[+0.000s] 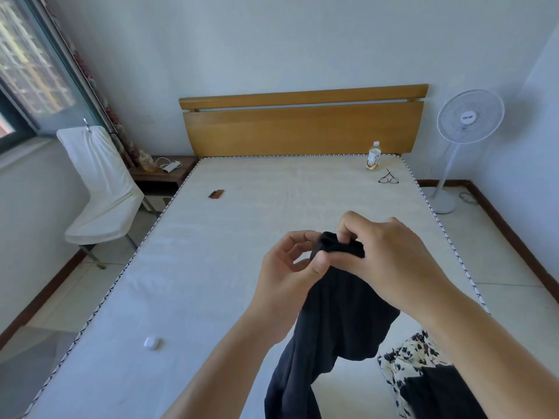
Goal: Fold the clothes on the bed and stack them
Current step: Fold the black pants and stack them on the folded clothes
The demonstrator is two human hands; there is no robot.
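A dark navy garment [335, 328] hangs in the air above the bare white mattress [211, 267]. My left hand [290, 273] and my right hand [390, 255] pinch its bunched top edge close together, thumbs on the cloth. The fabric trails down toward the near edge of the bed. At the lower right lies a white garment with a black floral print [405, 358], with another dark piece [438, 391] lying partly over it.
On the mattress sit a small white case [152, 343], a dark red object [216, 194], glasses [388, 178] and a bottle [374, 155] near the wooden headboard [302, 128]. A white-covered chair [99, 189] stands left of the bed, a fan [467, 122] at the right.
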